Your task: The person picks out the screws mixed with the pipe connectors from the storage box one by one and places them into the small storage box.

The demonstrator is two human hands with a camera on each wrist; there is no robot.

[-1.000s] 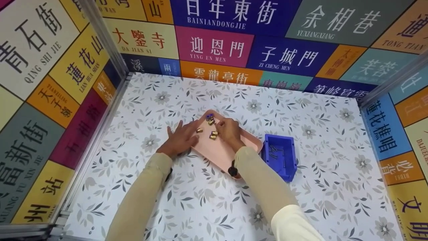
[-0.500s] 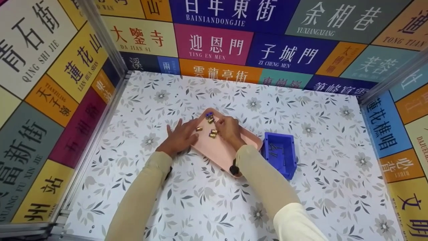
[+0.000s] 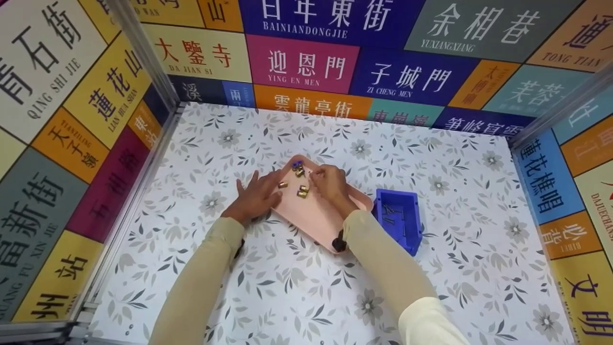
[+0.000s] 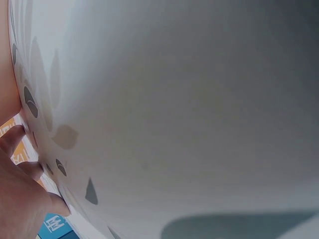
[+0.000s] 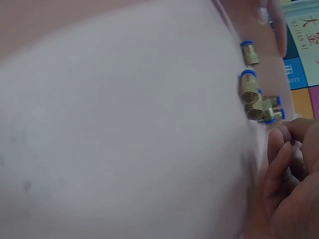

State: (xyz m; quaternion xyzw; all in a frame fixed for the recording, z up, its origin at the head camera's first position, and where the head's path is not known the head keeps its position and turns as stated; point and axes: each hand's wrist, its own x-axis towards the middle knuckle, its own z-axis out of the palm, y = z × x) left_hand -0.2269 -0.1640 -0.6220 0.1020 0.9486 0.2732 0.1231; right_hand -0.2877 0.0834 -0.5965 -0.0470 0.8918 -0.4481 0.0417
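Note:
A pink tray lies at an angle on the floral table. Several small brass fittings with blue ends sit loose at its far end. My left hand lies flat with straight fingers on the tray's left edge, its index fingertip close to one fitting. My right hand hovers over the tray beside the fittings with its fingers curled together. Whether something small is pinched there is hidden. The left wrist view shows only blurred tabletop and the left hand's fingers.
A blue bin holding dark screws stands right of the tray, touching its right corner. Walls covered in coloured signs enclose the table on the left, back and right, with metal frame posts at the corners.

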